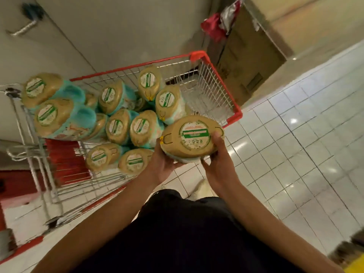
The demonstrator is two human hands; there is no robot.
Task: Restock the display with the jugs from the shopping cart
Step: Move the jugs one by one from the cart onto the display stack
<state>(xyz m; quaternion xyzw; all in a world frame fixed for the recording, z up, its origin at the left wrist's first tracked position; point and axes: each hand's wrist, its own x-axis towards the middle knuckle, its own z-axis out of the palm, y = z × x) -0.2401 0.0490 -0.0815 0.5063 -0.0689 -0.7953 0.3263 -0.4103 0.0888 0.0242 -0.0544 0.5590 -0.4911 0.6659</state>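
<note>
- Lifting one jug at a time out of the shopping cart (216,62) is judged to be the step in hand. Many jugs (118,127) are piled in its basket, with two set higher at its left end and most gold lids turned toward the camera.
- The cart is built of thin steel wire with a red plastic rim, and its right end is bare of jugs.
- The left hand (163,164) is cupped under the lower left side of the held jug (192,134), with its fingers curled against the body.
- The held jug is carried clear of the cart, just beside its near right corner and above the floor. It is a squat oval with a smooth gold lid, a round green-and-white label and a pale teal body.
- The right hand (216,160) is wrapped round the right side, with the thumb laid over the lid's edge and the fingers hidden beneath.
- Support from below with both hands is advised, since the lid looks slick and the body is rounded. The jug is best carried level to the display, which is not in view.
- Glossy white floor tiles (295,144) are seen at the right.
</note>
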